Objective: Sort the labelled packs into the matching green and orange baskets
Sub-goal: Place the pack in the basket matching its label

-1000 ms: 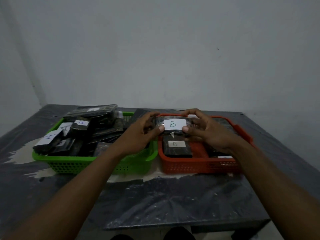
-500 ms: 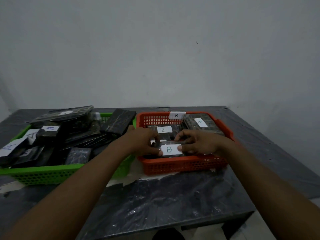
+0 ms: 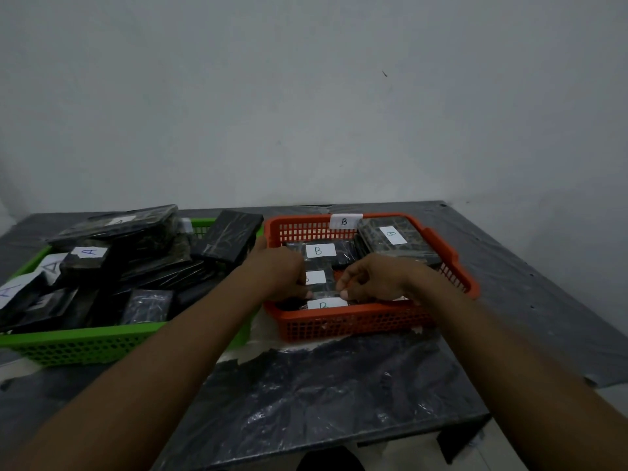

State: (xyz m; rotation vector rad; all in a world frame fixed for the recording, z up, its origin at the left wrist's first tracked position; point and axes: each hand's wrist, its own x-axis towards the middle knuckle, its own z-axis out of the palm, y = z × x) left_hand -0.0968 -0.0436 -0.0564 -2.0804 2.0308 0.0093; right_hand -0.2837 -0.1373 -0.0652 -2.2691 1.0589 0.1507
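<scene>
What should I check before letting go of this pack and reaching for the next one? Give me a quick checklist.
1. Pack's label reads B: ok. The held pack shows a B, partly hidden.
2. Right basket: ok. It is inside the orange basket, whose back tag reads B.
3. Pack fully down: cannot tell. The left hand and right hand pinch its ends, hiding what is underneath.
4. Pack below the rim: ok, at the front wall.
5. Other packs there match: mostly ok. Two show B; a third label is half hidden.
6. More to sort: cannot tell. The green basket shows A labels, several packs face down.
</scene>
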